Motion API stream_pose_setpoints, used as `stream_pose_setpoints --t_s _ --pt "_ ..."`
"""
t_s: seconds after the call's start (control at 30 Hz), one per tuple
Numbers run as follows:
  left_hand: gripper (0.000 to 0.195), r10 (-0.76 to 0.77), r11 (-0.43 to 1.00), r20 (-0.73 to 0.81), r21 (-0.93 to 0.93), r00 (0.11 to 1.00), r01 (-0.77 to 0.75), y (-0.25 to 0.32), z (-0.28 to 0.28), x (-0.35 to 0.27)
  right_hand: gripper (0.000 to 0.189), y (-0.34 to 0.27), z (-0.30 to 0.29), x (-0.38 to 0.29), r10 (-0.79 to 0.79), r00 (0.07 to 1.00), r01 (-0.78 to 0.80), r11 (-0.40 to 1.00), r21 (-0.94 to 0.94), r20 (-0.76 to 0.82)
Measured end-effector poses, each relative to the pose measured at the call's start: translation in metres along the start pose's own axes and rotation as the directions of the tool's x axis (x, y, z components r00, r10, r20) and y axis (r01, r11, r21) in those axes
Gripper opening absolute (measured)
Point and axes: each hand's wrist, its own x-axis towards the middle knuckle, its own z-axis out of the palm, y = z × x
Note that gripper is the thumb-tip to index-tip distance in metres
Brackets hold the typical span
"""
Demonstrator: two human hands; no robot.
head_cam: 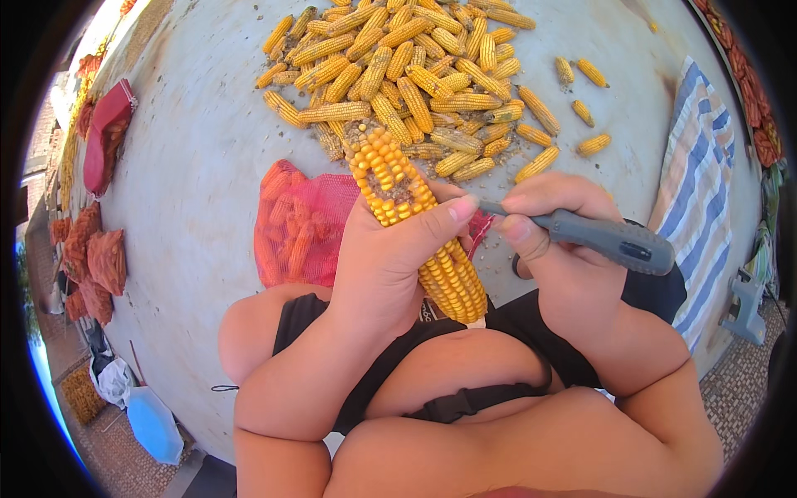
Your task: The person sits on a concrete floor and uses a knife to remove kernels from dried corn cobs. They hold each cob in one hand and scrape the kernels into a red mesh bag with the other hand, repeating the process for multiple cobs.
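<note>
My left hand point(389, 261) is closed around a large yellow corn cob point(453, 280), held tilted with its upper end away from me. Some kernels are gone near that end, and dark patches show there. In my right hand point(560, 230) is a tool with a grey handle point(613, 241), perhaps a screwdriver. Its thin metal shaft points left to my left thumb; the tip is hidden there. Beyond my hands lies a heap of corn cobs point(414, 81) on the grey ground.
A red mesh bag of cobs point(299, 230) lies just left of my left hand. Loose cobs point(593, 144) lie right of the heap. A striped cloth point(691, 205) is spread at the right. Filled mesh bags point(106, 261) and a light blue object point(154, 426) are at the far left.
</note>
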Motion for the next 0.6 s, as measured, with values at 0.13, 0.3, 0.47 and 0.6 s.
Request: stream_pose_setpoints --t_s 0.13,0.3,0.47,0.6 --pt "0.026 -0.037 0.998 0.036 -0.055 0.999 0.039 0.005 -0.001 -0.006 0.014 -0.009 0.004 0.004 0.054 0.998 -0.062 0.959 0.275 0.037" --pt "0.033 -0.051 0.998 -0.008 -0.044 0.999 0.051 0.007 -0.016 -0.016 0.015 0.001 -0.004 0.01 0.073 0.991 -0.097 0.972 0.214 0.114" --pt "0.033 0.103 0.992 -0.02 0.073 0.994 -0.101 0.003 -0.017 -0.031 0.016 -0.006 -0.004 -0.002 0.04 0.985 -0.063 0.988 0.141 0.166" --pt "0.03 0.123 0.988 -0.016 0.1 0.992 -0.121 0.0 -0.026 -0.045 0.01 -0.007 -0.003 -0.014 0.0 0.995 -0.019 0.982 0.189 0.099"
